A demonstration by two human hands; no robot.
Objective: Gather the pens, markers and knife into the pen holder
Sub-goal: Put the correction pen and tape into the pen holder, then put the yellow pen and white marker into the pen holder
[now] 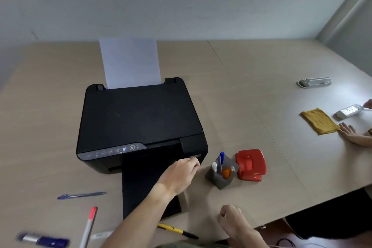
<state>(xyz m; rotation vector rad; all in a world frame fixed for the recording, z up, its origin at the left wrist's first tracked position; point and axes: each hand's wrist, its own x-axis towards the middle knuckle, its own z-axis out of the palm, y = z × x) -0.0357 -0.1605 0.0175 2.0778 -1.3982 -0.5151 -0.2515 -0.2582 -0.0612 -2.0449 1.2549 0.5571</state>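
A grey pen holder (221,179) stands right of the printer with a blue pen (221,158), a white marker and an orange item in it. My left hand (181,171) reaches over the printer's output tray, just left of the holder, fingers curled; nothing shows in it. My right hand (233,221) rests as a loose fist near the table's front edge. On the table lie a blue pen (80,195), a red-capped marker (89,225), a blue-capped marker (43,240) and a yellow pen (177,231) under my left forearm.
A black printer (138,123) with an upright paper sheet fills the middle. A red hole punch (250,164) sits right of the holder. Far right are a yellow cloth (320,121), a white device (349,110), a white power strip (315,82) and another person's hand (350,133).
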